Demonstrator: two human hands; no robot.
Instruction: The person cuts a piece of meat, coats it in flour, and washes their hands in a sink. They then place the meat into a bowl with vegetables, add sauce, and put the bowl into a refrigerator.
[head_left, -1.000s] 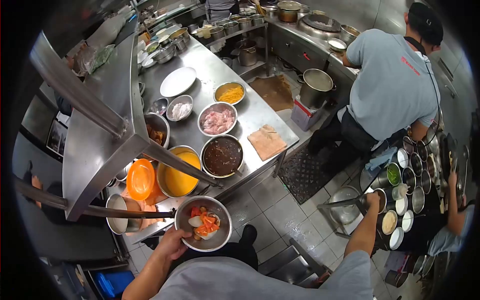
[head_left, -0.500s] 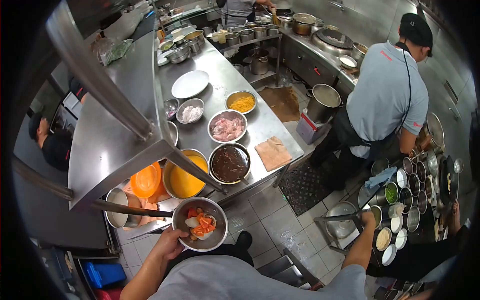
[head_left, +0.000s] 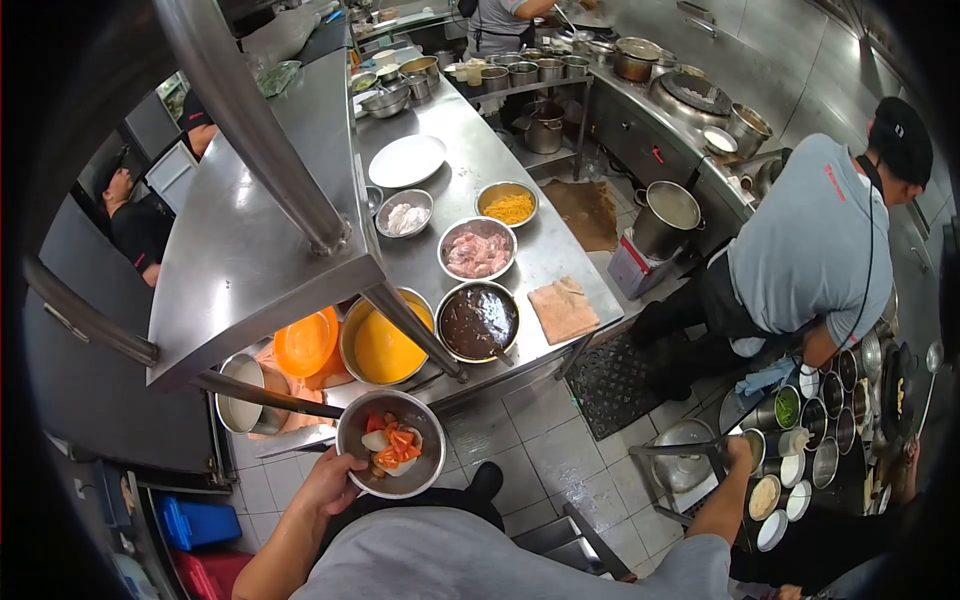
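My left hand (head_left: 330,481) grips the rim of a steel bowl (head_left: 352,455) that holds cut orange-red and whitish pieces. Just beyond the bowl, on the steel counter (head_left: 450,170), stand a pot of yellow liquid (head_left: 385,345), a pot of dark sauce (head_left: 477,322) and an orange container (head_left: 306,340). Further back are bowls of raw meat (head_left: 476,250), white pieces (head_left: 407,217) and yellow shreds (head_left: 509,208). My right hand (head_left: 738,456) is at the corner of a metal frame (head_left: 690,449) on the right, beside small steel pots; its fingers are mostly hidden.
A co-worker in a grey shirt (head_left: 815,240) leans over the right-hand station. Another person (head_left: 497,28) works at the far end, and people in black are at the left. A stockpot (head_left: 668,215) stands beyond the counter. Blue bin (head_left: 205,522) at lower left.
The view has shifted, so the counter appears slightly further right. The grey-shirted co-worker leans further down and to the right. My left hand still holds the bowl, and my right hand remains by the frame.
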